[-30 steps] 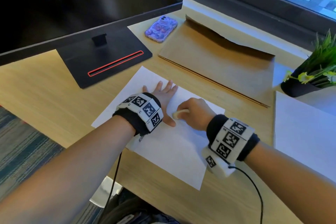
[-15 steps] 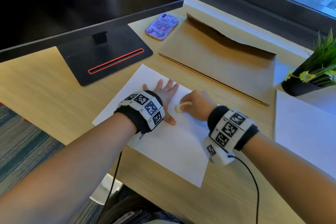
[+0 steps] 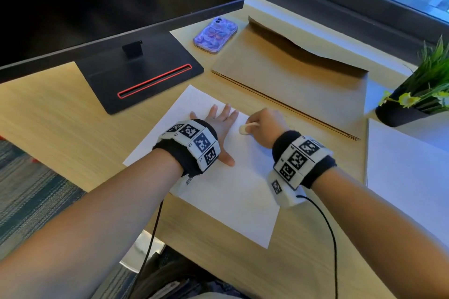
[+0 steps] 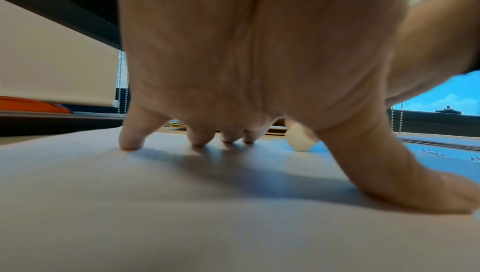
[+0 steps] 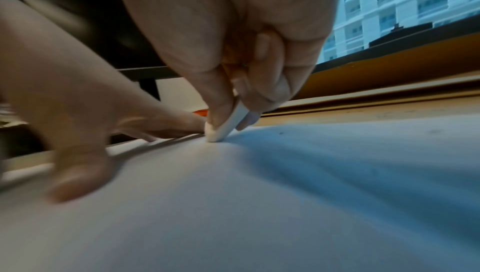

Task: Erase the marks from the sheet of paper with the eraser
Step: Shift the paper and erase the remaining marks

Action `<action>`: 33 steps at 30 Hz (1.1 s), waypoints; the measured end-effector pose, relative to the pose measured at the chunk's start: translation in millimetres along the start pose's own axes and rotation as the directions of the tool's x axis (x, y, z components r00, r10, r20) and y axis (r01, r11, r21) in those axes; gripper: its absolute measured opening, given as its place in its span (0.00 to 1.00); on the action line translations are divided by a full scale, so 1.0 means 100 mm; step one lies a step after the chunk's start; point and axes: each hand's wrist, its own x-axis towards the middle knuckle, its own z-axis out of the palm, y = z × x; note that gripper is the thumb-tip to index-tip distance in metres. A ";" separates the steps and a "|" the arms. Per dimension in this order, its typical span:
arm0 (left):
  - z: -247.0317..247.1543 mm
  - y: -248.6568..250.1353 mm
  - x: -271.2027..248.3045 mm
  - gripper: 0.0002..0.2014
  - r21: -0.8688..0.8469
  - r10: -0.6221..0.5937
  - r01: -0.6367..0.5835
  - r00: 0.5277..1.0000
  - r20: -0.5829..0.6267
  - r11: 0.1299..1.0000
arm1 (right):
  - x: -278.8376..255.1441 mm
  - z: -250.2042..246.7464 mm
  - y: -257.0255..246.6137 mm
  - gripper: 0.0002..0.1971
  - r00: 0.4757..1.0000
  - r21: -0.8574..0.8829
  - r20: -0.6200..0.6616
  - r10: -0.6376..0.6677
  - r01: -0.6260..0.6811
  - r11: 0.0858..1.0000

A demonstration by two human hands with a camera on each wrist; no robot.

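A white sheet of paper lies on the wooden desk. My left hand rests flat on it with fingers spread, pressing down. Just to its right, my right hand pinches a small white eraser between thumb and fingers, its tip touching the sheet near the far edge. The eraser also shows behind my left thumb. Faint marks show on the paper to the right in the left wrist view.
A black monitor stand sits at the far left. A purple phone and a brown envelope lie beyond the sheet. A potted plant stands at the right, above another white sheet.
My right hand has moved the eraser away from me, from beside the left thumb up toward the sheet's far edge. The left hand has stayed pressed on the paper.
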 end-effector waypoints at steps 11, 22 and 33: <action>0.01 0.00 0.01 0.64 0.019 -0.006 0.006 1.000 -0.017 1.000 | -0.10 -0.02 0.08 0.11 0.999 0.006 0.034 -0.034 0.034 0.999; -0.02 0.03 -0.03 0.62 0.000 -0.011 0.011 1.000 -0.014 1.000 | -0.52 0.07 0.20 0.07 0.955 0.037 0.226 -0.189 0.186 0.982; -0.03 0.07 -0.05 0.51 -0.039 -0.032 0.029 0.997 -0.070 0.999 | 0.14 -0.09 0.08 0.12 0.995 0.166 -0.034 0.090 -0.083 0.983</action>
